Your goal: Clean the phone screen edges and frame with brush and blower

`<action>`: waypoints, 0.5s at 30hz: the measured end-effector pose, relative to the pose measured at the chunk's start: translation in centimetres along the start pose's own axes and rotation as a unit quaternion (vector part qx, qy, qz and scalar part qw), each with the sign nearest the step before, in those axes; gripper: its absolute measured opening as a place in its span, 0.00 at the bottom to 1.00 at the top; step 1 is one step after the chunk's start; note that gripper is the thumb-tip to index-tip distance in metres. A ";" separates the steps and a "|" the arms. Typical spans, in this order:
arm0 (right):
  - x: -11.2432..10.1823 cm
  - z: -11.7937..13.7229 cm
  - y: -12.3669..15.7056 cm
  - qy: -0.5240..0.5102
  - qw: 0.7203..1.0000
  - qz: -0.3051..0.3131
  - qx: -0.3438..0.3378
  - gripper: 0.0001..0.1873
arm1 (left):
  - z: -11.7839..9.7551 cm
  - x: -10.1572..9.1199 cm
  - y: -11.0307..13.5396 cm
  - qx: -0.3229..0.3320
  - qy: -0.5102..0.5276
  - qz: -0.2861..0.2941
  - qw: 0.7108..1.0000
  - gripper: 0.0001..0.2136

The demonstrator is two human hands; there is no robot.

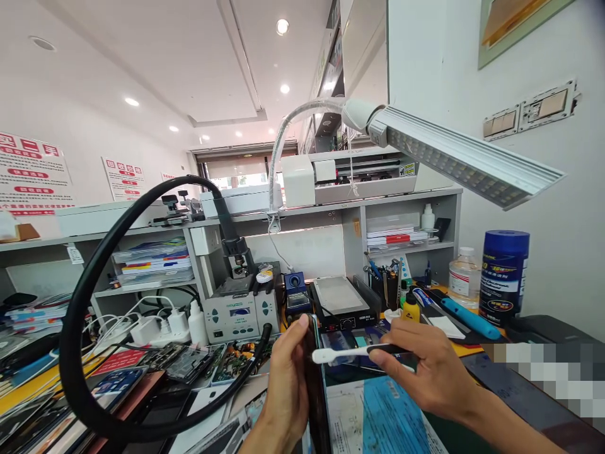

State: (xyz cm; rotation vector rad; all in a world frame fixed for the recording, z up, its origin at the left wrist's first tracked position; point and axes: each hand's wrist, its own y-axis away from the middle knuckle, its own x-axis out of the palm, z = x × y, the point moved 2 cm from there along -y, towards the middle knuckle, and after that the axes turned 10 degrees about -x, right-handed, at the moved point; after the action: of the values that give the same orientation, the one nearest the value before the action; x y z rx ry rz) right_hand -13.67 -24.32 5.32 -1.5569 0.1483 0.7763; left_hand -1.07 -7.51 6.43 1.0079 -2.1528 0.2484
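My left hand (287, 381) is closed around a dark phone (320, 397), held up on its edge so that its narrow side faces me. Between the thumb and fingers of my right hand (432, 362) is a toothbrush (347, 353) with a white head and neck and a dark handle. The brush head lies at the phone's upper side edge; I cannot tell whether its bristles touch. Below the right hand lies a blue and white worn sheet or pad (378, 413) on the bench.
A thick black hose (70, 328) loops on the left from a grey soldering station (241, 315). Phones and circuit boards (184, 362) crowd the left bench. A heating plate (343, 296) stands behind the hands, a blue spray can (503, 277) at right. A lamp (472, 157) hangs overhead.
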 end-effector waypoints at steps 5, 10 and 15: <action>0.6 0.4 0.5 0.016 0.999 0.015 -0.033 0.18 | -0.4 0.0 0.1 -0.021 0.019 0.010 1.000 0.18; 1.2 0.9 0.0 0.013 1.000 -0.008 -0.020 0.18 | -1.0 0.0 0.2 -0.021 0.029 0.025 0.999 0.14; 1.4 1.2 -0.2 0.012 0.999 -0.023 -0.045 0.18 | -1.2 -0.2 0.3 -0.035 0.030 0.035 0.998 0.12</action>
State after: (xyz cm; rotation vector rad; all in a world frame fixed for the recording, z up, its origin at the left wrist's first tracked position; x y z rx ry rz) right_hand -12.94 -22.66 4.81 -1.6506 0.0955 0.7357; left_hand -0.54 -6.71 7.16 0.8767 -2.1290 0.2322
